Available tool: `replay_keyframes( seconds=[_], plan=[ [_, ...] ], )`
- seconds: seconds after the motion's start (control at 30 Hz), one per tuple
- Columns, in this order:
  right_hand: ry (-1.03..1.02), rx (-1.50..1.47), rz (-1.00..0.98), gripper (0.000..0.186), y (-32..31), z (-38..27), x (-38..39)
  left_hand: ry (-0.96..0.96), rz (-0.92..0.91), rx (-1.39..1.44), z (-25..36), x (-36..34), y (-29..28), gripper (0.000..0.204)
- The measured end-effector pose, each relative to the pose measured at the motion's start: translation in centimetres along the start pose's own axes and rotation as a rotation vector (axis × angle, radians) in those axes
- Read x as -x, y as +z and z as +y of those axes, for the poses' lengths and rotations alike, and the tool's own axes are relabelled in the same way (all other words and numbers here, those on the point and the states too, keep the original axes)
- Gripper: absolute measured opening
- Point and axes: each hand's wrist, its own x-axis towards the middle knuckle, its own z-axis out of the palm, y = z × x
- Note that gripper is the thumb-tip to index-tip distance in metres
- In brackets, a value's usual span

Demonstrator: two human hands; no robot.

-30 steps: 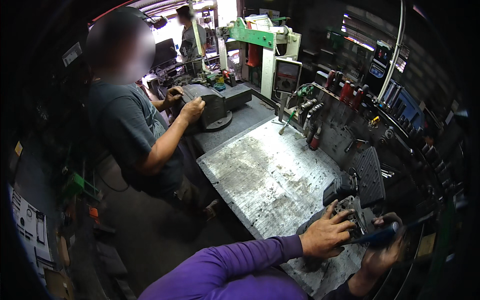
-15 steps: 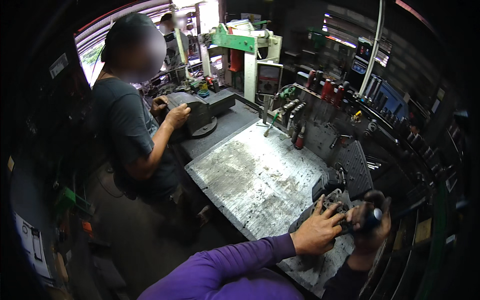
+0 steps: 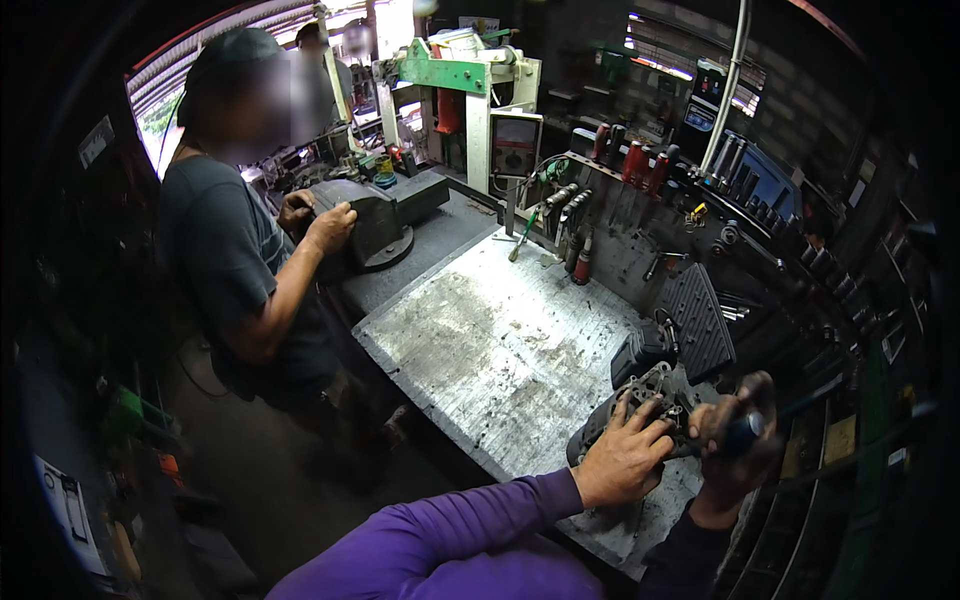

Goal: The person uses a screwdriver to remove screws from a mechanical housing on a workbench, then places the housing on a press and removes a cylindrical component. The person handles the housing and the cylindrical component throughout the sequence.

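Note:
On the near right of the metal bench (image 3: 480, 340) is a cast metal component (image 3: 590, 445). My left hand (image 3: 625, 460) rests on its top with fingers apart and slightly bent. My right hand (image 3: 735, 450) is closed around a tool with a dark blue round end (image 3: 745, 432), at the component's right side; the tool's far end is hidden. A dark case-like object (image 3: 635, 360) lies just behind the component, beside a ribbed grey plate (image 3: 700, 318) leaning at the back.
A co-worker (image 3: 210, 250) stands left, both hands at a large vise (image 3: 345, 220); another person (image 3: 330, 75) is farther back. A green-and-white press (image 3: 440, 72) stands behind. A tool rack (image 3: 640, 170) and rows of sockets (image 3: 810, 240) line the right.
The view has shifted, so the surroundings sit farther left. My right hand and the tool end have risen and swung slightly left, closer to my left hand, which stays on the component.

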Motion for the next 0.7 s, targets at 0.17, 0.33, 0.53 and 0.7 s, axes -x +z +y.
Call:
replay_keyframes(
  seconds=[0.17,0.33,0.53,0.7],
  plan=[
    [-0.205,0.562,0.255,0.050,0.4,0.0,0.2,0.018,0.040,0.037,-0.1,0.0,-0.3,0.042],
    [0.131,-0.221,-0.023,0.058,-0.1,0.0,-0.9,0.018,0.022,0.036,0.1,-0.1,-0.5,0.040],
    [-0.229,0.419,0.274,0.055,-0.7,-0.1,0.0,0.007,0.025,0.043,-0.1,-0.2,-0.5,0.038],
    [0.163,-0.250,0.104,0.056,-0.7,-0.1,-0.6,0.002,-0.013,-0.034,0.0,-0.1,-0.5,0.047]
  ],
)
